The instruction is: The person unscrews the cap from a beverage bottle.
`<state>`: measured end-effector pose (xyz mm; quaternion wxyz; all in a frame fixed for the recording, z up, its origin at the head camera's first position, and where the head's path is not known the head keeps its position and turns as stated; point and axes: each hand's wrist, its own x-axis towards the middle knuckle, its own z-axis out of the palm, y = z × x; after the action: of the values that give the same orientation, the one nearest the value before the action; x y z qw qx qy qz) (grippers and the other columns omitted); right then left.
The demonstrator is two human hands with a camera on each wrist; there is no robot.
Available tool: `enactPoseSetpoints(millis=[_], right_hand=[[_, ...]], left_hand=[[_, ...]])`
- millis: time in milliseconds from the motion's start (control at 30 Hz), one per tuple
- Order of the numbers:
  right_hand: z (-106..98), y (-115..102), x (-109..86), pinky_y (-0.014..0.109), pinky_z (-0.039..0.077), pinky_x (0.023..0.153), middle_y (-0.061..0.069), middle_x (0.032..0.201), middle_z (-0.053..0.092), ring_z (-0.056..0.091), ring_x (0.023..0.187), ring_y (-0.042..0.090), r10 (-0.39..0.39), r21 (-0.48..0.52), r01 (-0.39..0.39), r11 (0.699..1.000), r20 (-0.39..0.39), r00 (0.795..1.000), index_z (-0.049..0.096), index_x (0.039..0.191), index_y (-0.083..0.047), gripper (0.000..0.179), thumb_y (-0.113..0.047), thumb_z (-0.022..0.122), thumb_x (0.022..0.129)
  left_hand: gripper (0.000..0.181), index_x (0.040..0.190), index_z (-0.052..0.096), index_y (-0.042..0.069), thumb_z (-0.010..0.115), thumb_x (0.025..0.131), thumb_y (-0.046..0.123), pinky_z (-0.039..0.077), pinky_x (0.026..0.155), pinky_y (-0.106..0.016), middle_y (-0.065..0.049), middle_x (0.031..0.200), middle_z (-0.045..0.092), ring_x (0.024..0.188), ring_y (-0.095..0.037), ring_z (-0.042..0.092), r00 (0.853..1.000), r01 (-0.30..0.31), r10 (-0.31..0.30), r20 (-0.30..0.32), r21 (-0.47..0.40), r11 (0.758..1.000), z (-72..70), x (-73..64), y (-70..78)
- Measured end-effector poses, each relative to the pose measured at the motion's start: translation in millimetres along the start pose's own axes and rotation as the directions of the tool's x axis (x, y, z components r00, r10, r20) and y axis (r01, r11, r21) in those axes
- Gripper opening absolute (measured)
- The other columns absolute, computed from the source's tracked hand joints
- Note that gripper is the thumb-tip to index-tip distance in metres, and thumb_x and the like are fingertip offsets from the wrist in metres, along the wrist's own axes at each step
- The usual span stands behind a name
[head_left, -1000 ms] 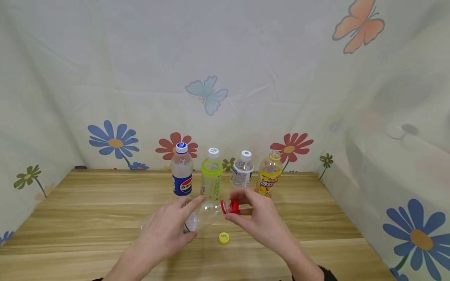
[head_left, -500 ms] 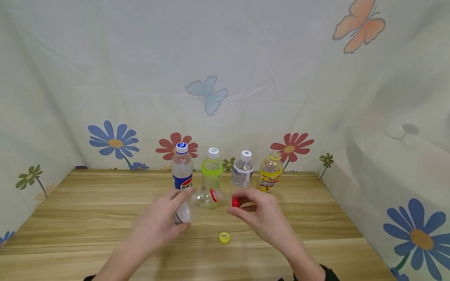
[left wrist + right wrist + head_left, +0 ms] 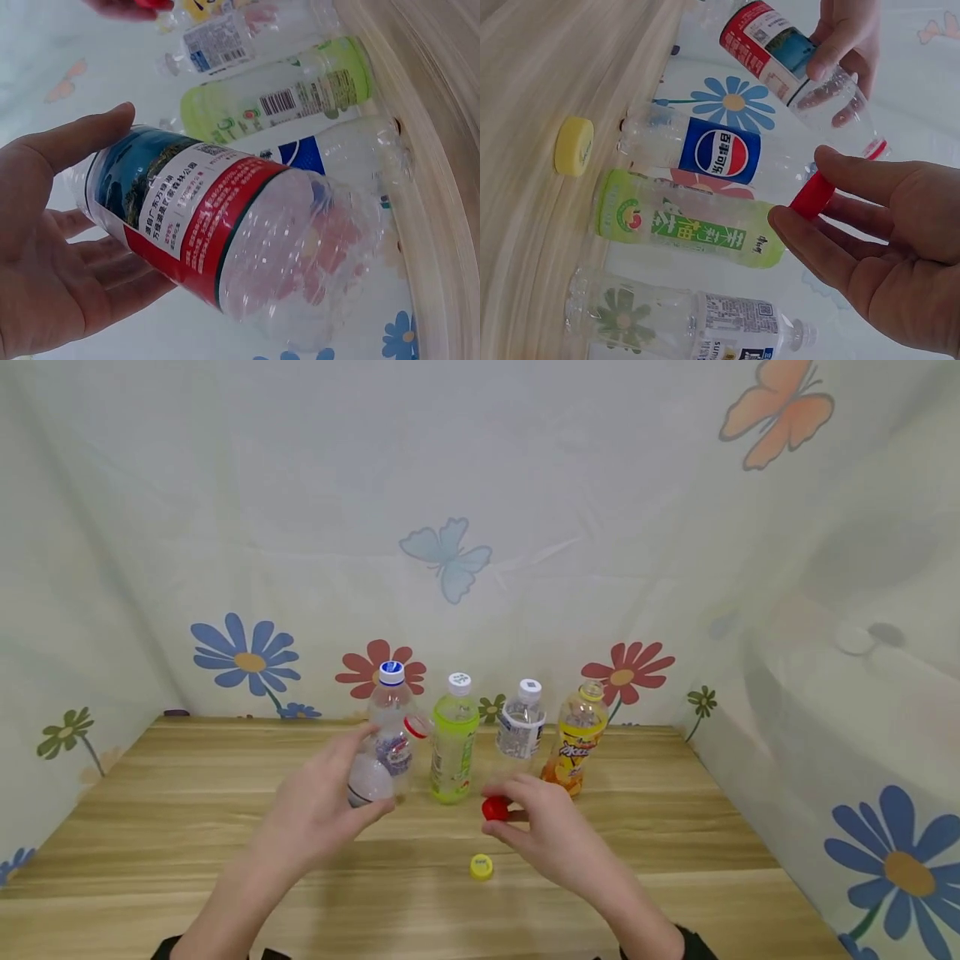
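Note:
My left hand [image 3: 318, 802] grips a clear plastic bottle [image 3: 172, 202] with a red, white and blue label. It is tilted, its uncapped neck with a red ring [image 3: 416, 726] pointing up and right, in front of the Pepsi bottle [image 3: 720, 154]. Between thumb and fingertips, my right hand [image 3: 543, 818] pinches a red bottle cap [image 3: 495, 808], apart from the neck. On the table in front of the hands lies a yellow cap [image 3: 482, 867]. The orange-and-yellow-labelled bottle [image 3: 577, 739] stands uncapped behind the right hand.
A green-labelled bottle [image 3: 453, 752] and a clear bottle with a white cap [image 3: 520, 735] stand upright in the back row on the wooden table [image 3: 225, 827]. A printed cloth [image 3: 300, 527] with flowers and butterflies hangs behind and at both sides.
The red cap has come off the bottle's neck and stays in my right hand. My left hand has carried the bottle left and tipped it more upright.

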<state>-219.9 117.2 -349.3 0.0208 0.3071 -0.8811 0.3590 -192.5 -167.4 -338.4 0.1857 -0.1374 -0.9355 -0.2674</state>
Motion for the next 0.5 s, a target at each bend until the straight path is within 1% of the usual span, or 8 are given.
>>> enactPoseSetpoints(millis=[133,233,367,500], right_hand=[[3,0,1.8,0.029,0.06,0.082,0.0,0.114,0.067,0.066,0.101,0.017,0.009,-0.005,-0.009,1.0,0.058,0.998,0.072,0.116,-0.009,0.03,-0.008,0.083,0.087],[6,0,3.3,0.027,0.06,0.082,-0.001,0.11,0.066,0.065,0.099,0.017,-0.006,-0.017,0.007,1.0,0.086,0.996,0.073,0.112,-0.01,0.029,-0.006,0.084,0.086],[12,3,5.7,0.024,0.058,0.08,-0.007,0.102,0.065,0.063,0.093,0.011,-0.021,-0.06,0.028,0.998,0.12,0.993,0.075,0.107,-0.013,0.026,-0.007,0.086,0.084],[19,5,8.4,0.026,0.058,0.075,-0.012,0.094,0.063,0.061,0.085,0.005,-0.017,-0.079,0.031,0.996,0.17,0.985,0.075,0.104,-0.014,0.022,-0.012,0.086,0.085]], left_hand=[[0.088,0.148,0.042,0.005,0.092,0.079,0.028,0.059,0.084,-0.051,-0.019,0.131,0.062,0.108,-0.034,0.065,1.0,0.009,-0.01,-0.019,-0.029,1.0,-1.9,2.8,-6.8],[0.088,0.148,0.041,0.006,0.092,0.079,0.027,0.059,0.081,-0.05,-0.02,0.129,0.063,0.106,-0.034,0.066,0.999,0.029,-0.03,-0.022,-0.055,0.998,-3.1,5.0,-11.7],[0.088,0.149,0.039,0.006,0.09,0.081,0.029,0.06,0.08,-0.051,-0.021,0.129,0.063,0.105,-0.037,0.067,0.998,0.067,-0.068,-0.013,-0.07,0.995,-4.6,7.6,-17.1],[0.087,0.149,0.037,0.006,0.088,0.083,0.031,0.06,0.081,-0.054,-0.024,0.13,0.062,0.105,-0.041,0.066,0.995,0.092,-0.094,-0.018,-0.059,0.994,-5.2,9.5,-22.0]])
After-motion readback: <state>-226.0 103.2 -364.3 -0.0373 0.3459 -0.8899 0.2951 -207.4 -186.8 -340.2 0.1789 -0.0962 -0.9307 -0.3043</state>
